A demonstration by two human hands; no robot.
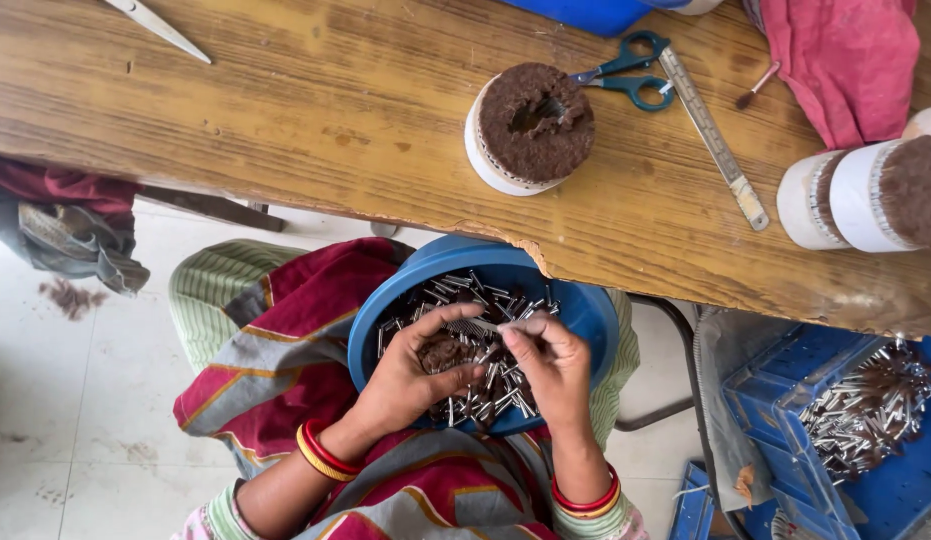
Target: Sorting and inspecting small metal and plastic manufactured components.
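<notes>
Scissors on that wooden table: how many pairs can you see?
2. The teal-handled scissors lie beside the brown fibre roll, right of centre. A metal pair sits at the table's top-left edge, handles cut off; others may lie outside the picture.

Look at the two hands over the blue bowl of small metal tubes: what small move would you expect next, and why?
Probably the right hand pushes the metal tube it pinches onto the brown tuft cupped in the left hand. Tube and tuft already sit close together above the blue bowl.
</notes>
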